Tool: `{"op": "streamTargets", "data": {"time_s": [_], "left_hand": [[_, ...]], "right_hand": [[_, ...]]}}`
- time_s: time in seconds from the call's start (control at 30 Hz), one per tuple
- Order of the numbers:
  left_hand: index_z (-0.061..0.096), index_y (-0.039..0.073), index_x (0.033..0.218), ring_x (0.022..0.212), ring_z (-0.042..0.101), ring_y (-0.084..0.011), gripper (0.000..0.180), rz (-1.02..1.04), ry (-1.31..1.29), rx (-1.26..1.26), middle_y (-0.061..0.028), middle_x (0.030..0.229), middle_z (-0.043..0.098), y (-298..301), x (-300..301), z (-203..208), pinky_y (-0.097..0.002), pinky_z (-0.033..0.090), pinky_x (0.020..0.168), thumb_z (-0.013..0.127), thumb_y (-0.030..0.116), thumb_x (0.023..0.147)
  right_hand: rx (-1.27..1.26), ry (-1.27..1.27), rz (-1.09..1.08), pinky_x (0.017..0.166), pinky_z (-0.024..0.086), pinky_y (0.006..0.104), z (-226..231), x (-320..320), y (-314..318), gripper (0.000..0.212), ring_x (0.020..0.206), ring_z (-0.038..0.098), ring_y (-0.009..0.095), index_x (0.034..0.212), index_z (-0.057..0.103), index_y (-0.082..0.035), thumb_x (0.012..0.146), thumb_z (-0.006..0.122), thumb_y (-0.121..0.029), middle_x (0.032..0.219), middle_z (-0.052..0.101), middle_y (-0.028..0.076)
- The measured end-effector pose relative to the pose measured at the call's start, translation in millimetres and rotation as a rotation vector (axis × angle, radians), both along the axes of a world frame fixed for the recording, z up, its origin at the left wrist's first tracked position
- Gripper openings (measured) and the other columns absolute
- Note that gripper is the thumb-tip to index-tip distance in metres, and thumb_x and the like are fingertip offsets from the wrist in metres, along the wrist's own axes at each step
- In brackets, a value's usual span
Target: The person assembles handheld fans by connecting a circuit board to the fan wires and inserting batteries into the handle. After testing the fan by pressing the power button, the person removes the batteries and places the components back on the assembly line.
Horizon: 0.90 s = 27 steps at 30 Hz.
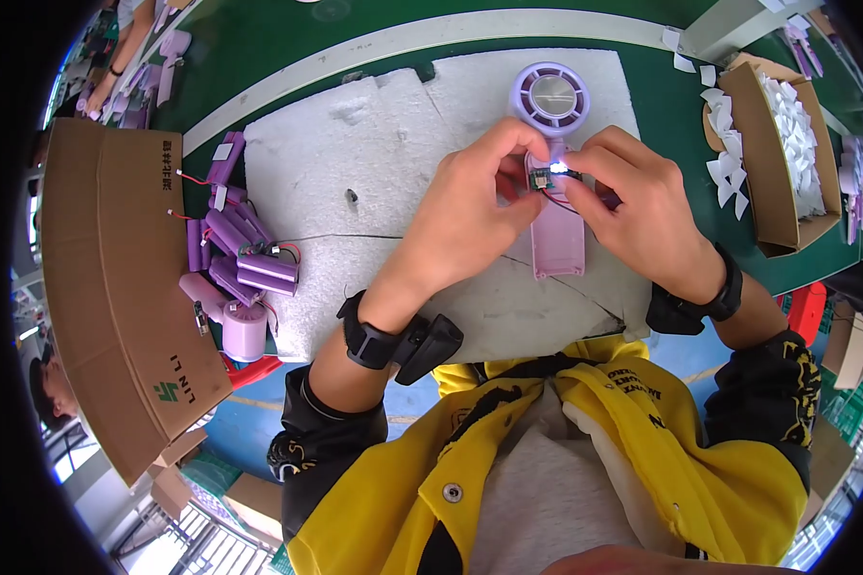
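A light purple handheld fan (549, 99) lies on a white foam board, its round head away from me and its open pink handle (558, 244) toward me. At the neck sits a small green circuit board (541, 179) with a bright white light glowing at its right side. My left hand (475, 206) is closed, thumb and forefinger on either side of the circuit board. From the right, my right hand (642, 206) pinches thin dark wires (558, 200) beside the light. Its fingertips partly hide where the wires meet the board.
The scuffed foam board (355, 144) lies on a green table. Purple batteries (249, 254) with wires and a pink cylinder (244, 333) are piled at its left, beside a large cardboard box (115, 287). An open carton (786, 158) of white pieces stands right. Another person's arm (120, 57) shows far left.
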<state>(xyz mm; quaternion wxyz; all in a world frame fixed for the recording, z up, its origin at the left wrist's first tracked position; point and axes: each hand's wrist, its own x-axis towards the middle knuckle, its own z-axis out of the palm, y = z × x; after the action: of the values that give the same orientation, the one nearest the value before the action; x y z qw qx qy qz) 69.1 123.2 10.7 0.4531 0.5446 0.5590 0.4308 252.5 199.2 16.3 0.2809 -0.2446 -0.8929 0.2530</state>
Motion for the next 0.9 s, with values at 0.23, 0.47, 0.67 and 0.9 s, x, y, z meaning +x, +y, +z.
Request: {"op": "streamTargets", "data": {"time_s": [0.23,0.47,0.67,0.9], "left_hand": [[0.054,0.005,0.107,0.081,0.064,-0.0201,0.031,-0.021,-0.023,0.012,-0.0078,0.097,0.065,0,-2,1,-0.0324,0.053,0.079,0.067,-0.005,0.080],[0.056,0.005,0.107,0.083,0.064,-0.0191,0.028,-0.038,-0.058,0.028,-0.0086,0.098,0.065,2,-3,-1,-0.0324,0.053,0.080,0.066,-0.003,0.083],[0.062,0.003,0.105,0.077,0.065,-0.0167,0.017,0.022,-0.105,0.048,-0.0088,0.091,0.068,3,-1,-9,-0.0310,0.054,0.074,0.063,-0.001,0.089],[0.071,0.005,0.106,0.071,0.065,-0.0170,0.020,0.027,0.011,0.120,-0.0089,0.089,0.070,5,-3,-7,-0.0289,0.053,0.068,0.063,-0.001,0.089]], "right_hand": [[0.022,-0.027,-0.013,0.053,0.050,0.0297,-1,1,-1,0.018,0.060,0.061,0.020,0.096,0.068,0.001,0.079,0.073,0.000,0.085,0.062,0.010],[0.043,-0.049,-0.021,0.055,0.051,0.0300,0,1,0,0.017,0.061,0.062,0.020,0.096,0.068,0.002,0.080,0.073,-0.001,0.085,0.062,0.010],[0.132,-0.080,-0.001,0.055,0.050,0.0286,0,1,-1,0.014,0.063,0.064,0.020,0.096,0.068,0.002,0.082,0.072,-0.002,0.085,0.062,0.010],[-0.063,-0.027,-0.014,0.054,0.048,0.0275,0,-1,9,0.018,0.061,0.063,0.018,0.099,0.065,0.000,0.083,0.073,-0.004,0.082,0.061,0.009]]}}
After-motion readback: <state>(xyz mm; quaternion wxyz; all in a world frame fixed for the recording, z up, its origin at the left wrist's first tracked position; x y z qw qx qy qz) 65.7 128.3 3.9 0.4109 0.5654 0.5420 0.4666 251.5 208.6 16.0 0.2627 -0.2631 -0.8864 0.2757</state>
